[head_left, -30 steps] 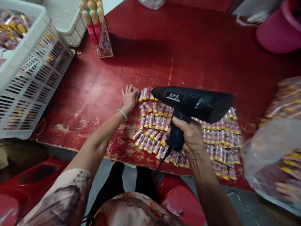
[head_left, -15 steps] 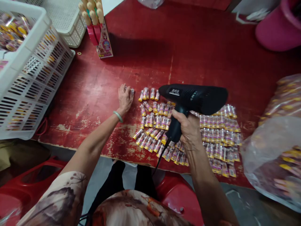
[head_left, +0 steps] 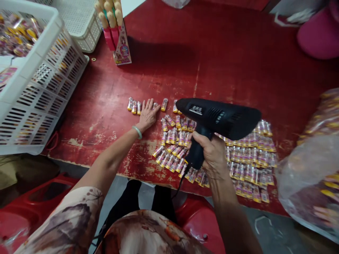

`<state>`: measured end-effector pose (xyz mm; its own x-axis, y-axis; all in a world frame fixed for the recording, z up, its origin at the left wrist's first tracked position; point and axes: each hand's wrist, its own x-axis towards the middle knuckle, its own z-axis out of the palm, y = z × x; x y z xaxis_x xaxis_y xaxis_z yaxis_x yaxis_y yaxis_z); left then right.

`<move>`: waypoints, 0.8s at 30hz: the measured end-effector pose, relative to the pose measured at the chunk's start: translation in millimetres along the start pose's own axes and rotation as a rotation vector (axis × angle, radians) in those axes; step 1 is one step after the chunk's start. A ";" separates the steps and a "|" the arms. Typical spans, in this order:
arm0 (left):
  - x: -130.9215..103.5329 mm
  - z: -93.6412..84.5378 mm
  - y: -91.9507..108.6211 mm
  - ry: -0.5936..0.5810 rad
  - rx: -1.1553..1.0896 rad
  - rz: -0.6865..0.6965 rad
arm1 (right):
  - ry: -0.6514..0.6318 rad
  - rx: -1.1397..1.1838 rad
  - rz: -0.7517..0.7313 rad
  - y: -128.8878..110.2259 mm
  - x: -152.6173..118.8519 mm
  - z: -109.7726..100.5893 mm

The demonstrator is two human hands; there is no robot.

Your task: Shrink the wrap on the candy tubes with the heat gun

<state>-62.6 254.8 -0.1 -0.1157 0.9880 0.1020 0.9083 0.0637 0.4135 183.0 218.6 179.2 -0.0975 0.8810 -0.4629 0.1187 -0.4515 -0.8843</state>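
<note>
My right hand (head_left: 212, 151) is closed around the handle of a black hair dryer (head_left: 217, 116), whose nozzle points left over the table. A dark cord hangs from its handle. My left hand (head_left: 148, 115) lies with fingers stretched out over a small clear-wrapped tube (head_left: 155, 106), touching it. Left of that hand stand a few similar tubes (head_left: 134, 106) with yellow bottoms. One more tube (head_left: 164, 104) lies just right of its fingertips. Several rows of these purple-and-yellow tubes (head_left: 172, 163) spread below the dryer, and further rows (head_left: 245, 155) lie right of my right wrist.
A white crate (head_left: 53, 46) of wrapped pieces stands at the left on the red table (head_left: 164, 70). Behind it is a shallow white basket (head_left: 79, 24). A printed display box (head_left: 123, 49) stands at the back. At the right are a clear bag (head_left: 299, 165) and a pink bucket (head_left: 315, 38).
My left hand has moved right, its fingers now flatter and more stretched out. Several tubes now show to its left. My right hand still holds the hair dryer. The whole view has shifted slightly.
</note>
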 end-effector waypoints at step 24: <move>-74.4 -37.3 -72.1 0.278 -0.112 -0.329 | -0.170 -0.063 0.047 16.6 4.0 66.5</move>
<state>-134.5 171.5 -3.8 -0.5086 0.8415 0.1820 0.7578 0.3373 0.5585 118.9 205.3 158.6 -0.2559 0.8202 -0.5116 0.1877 -0.4770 -0.8586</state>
